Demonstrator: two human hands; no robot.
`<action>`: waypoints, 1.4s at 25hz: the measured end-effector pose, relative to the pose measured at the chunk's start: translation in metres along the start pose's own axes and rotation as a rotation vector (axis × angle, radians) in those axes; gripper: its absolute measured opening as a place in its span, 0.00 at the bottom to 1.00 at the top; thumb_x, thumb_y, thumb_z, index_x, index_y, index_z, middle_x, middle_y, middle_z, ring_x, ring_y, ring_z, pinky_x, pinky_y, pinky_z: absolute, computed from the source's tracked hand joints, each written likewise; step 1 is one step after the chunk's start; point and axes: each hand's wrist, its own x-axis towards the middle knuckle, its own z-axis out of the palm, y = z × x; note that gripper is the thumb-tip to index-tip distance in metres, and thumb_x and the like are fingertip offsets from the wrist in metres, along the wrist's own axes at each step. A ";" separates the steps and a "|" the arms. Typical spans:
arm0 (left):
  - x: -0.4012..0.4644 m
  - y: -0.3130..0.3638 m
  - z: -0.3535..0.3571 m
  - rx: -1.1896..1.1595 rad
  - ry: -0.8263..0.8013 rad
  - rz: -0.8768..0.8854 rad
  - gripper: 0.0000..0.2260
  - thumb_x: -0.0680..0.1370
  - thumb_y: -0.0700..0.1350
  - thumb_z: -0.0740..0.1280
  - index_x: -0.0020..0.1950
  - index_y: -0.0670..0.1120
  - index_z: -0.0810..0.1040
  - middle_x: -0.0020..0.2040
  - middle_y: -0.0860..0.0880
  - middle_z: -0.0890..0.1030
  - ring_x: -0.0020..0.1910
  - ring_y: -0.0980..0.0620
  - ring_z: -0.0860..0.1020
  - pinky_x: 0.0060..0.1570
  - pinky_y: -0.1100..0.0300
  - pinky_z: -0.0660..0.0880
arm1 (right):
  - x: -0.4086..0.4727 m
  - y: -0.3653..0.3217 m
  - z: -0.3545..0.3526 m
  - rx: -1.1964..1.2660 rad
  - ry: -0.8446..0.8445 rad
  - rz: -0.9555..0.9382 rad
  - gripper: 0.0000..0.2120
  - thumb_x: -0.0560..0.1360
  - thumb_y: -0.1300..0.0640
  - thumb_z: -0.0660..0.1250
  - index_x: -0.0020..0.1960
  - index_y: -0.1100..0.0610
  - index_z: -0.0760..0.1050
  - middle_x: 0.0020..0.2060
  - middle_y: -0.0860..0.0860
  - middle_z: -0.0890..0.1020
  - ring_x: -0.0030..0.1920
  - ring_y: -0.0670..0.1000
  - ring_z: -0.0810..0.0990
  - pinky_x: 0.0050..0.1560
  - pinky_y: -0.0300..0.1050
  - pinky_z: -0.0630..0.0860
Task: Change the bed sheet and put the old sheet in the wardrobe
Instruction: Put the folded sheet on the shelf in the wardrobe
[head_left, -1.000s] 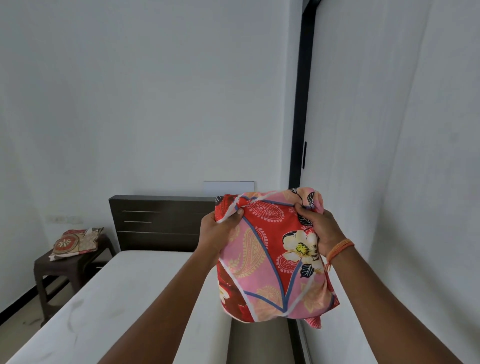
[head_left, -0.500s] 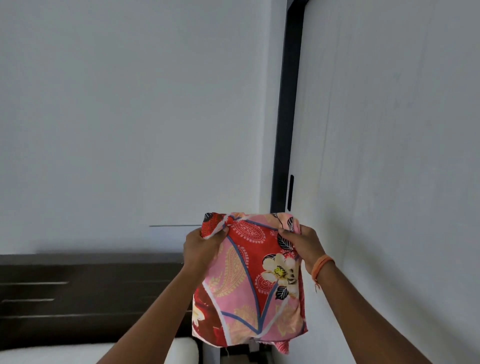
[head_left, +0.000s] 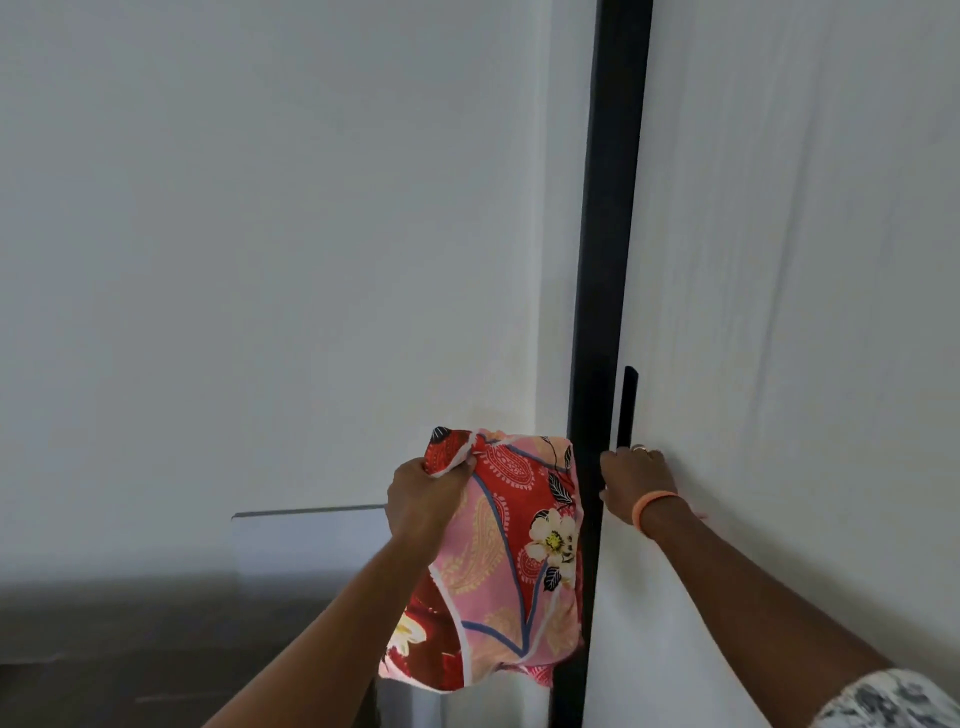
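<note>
A folded red and pink floral sheet (head_left: 511, 561) hangs in front of me, and my left hand (head_left: 423, 501) grips its top left corner. To its right stands the white wardrobe door (head_left: 779, 364) with a dark vertical handle (head_left: 627, 408) near its left edge. My right hand (head_left: 631, 478) is at the lower end of that handle, its fingers curled round the door's edge. An orange band sits on that wrist. A dark vertical frame strip (head_left: 605, 260) runs beside the door.
A white wall (head_left: 260, 234) fills the left of the view. The dark headboard (head_left: 156, 639) of the bed lies low on the left, with a white panel (head_left: 311, 540) behind it.
My right hand has let go of the sheet and moved right to the wardrobe door handle. The sheet now hangs from my left hand alone. The view has come closer to the wardrobe.
</note>
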 end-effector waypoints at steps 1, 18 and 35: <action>0.019 0.001 0.013 -0.002 0.010 -0.013 0.16 0.71 0.62 0.73 0.48 0.51 0.82 0.40 0.53 0.84 0.38 0.51 0.82 0.44 0.54 0.81 | 0.023 0.008 0.011 -0.221 -0.015 -0.049 0.18 0.76 0.50 0.66 0.64 0.55 0.73 0.62 0.56 0.77 0.66 0.59 0.72 0.69 0.57 0.64; 0.155 -0.006 0.150 -0.021 -0.320 0.086 0.18 0.74 0.62 0.69 0.55 0.51 0.79 0.46 0.53 0.82 0.38 0.55 0.79 0.43 0.58 0.75 | 0.099 0.004 0.034 -0.581 -0.035 0.164 0.14 0.79 0.54 0.58 0.61 0.54 0.77 0.58 0.55 0.78 0.63 0.58 0.70 0.64 0.56 0.61; 0.165 0.069 0.178 -0.282 -1.403 0.366 0.10 0.76 0.42 0.72 0.56 0.52 0.79 0.50 0.48 0.85 0.49 0.48 0.84 0.49 0.54 0.82 | 0.039 -0.017 0.056 1.393 0.656 0.662 0.31 0.64 0.38 0.77 0.61 0.53 0.75 0.55 0.50 0.84 0.55 0.51 0.83 0.59 0.57 0.78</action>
